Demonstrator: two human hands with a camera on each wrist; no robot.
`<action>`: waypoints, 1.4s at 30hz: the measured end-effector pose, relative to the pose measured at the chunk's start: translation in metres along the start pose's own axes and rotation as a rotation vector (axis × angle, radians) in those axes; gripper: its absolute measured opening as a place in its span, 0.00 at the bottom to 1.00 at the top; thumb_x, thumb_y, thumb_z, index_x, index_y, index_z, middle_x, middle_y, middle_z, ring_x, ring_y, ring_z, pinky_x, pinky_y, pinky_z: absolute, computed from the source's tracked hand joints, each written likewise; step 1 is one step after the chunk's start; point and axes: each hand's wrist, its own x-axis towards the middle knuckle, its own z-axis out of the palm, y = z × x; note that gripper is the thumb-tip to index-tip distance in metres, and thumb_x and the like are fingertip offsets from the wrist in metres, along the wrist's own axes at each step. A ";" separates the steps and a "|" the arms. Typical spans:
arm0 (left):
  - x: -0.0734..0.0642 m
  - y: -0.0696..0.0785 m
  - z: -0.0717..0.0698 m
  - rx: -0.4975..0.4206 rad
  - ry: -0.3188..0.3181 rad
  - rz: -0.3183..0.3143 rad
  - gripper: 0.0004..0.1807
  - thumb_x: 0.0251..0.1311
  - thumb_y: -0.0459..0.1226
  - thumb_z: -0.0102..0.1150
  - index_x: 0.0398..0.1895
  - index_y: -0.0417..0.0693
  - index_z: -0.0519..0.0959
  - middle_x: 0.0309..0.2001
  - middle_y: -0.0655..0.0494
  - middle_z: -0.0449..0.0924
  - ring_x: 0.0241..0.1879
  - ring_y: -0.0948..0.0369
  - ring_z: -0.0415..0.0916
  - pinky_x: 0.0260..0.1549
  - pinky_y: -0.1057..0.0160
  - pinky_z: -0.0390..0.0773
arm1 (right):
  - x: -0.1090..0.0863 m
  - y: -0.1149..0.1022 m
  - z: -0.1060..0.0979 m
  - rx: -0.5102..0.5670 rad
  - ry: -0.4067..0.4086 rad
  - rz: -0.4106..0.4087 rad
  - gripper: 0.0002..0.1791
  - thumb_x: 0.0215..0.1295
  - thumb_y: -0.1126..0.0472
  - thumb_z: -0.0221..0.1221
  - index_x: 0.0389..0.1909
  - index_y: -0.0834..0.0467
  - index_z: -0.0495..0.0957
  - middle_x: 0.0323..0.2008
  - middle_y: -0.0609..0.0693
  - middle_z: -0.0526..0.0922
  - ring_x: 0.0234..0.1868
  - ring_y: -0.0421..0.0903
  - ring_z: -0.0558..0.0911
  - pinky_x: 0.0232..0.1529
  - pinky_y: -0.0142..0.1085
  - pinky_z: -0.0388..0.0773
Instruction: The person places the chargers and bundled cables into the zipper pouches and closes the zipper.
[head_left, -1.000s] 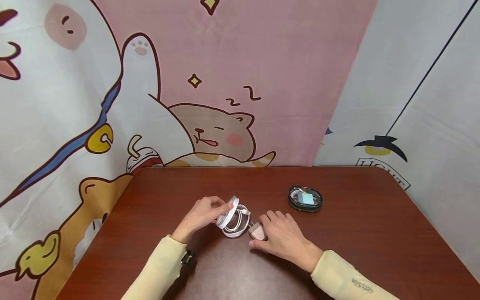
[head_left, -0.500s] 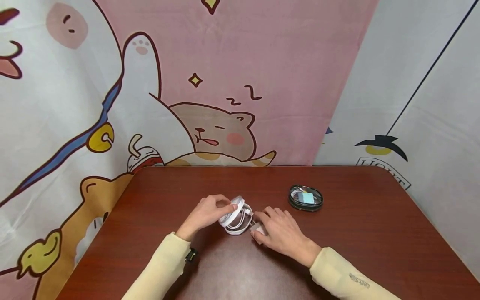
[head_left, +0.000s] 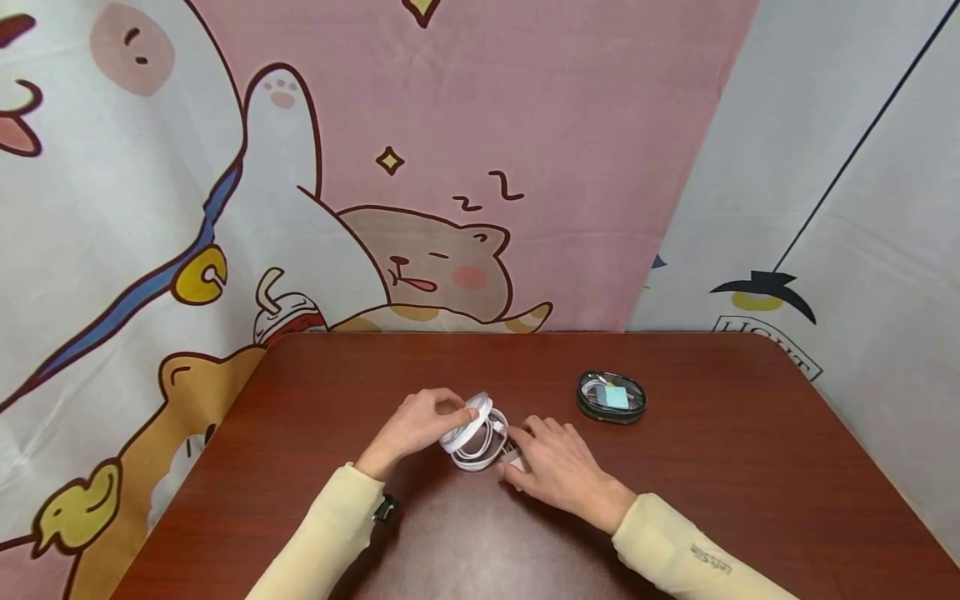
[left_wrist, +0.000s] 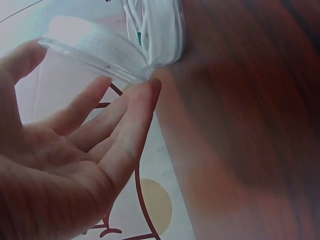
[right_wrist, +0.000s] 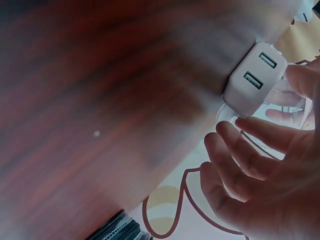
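Observation:
A small white case (head_left: 471, 465) with a clear lid (left_wrist: 95, 47) stands partly raised on the table, a coiled white cable (head_left: 491, 435) inside it. My left hand (head_left: 420, 425) holds the lid tilted up, the thumb and fingers at its rim. Just right of the case, my right hand (head_left: 558, 462) pinches a pale USB charger (right_wrist: 256, 80) between thumb and forefinger. Two USB ports face the right wrist camera. From the head view the fingers cover much of the charger (head_left: 514, 460), which sits close against the case opening.
A black oval case (head_left: 611, 400) with a clear top lies farther back on the right, with a cable and a light blue block inside. The brown table (head_left: 375, 367) ends at a printed cloth backdrop (head_left: 570, 167).
Both hands have shifted slightly: the left hand has brought the case a little right, and the right hand has drawn the charger closer to it. The fingers now cover more of the charger.

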 end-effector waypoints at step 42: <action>0.004 0.002 0.013 -0.082 -0.052 0.087 0.22 0.69 0.55 0.60 0.50 0.48 0.86 0.42 0.56 0.87 0.39 0.63 0.81 0.39 0.60 0.80 | -0.025 0.018 -0.025 0.021 0.071 -0.187 0.27 0.51 0.62 0.75 0.55 0.57 0.83 0.42 0.47 0.78 0.38 0.45 0.76 0.38 0.39 0.77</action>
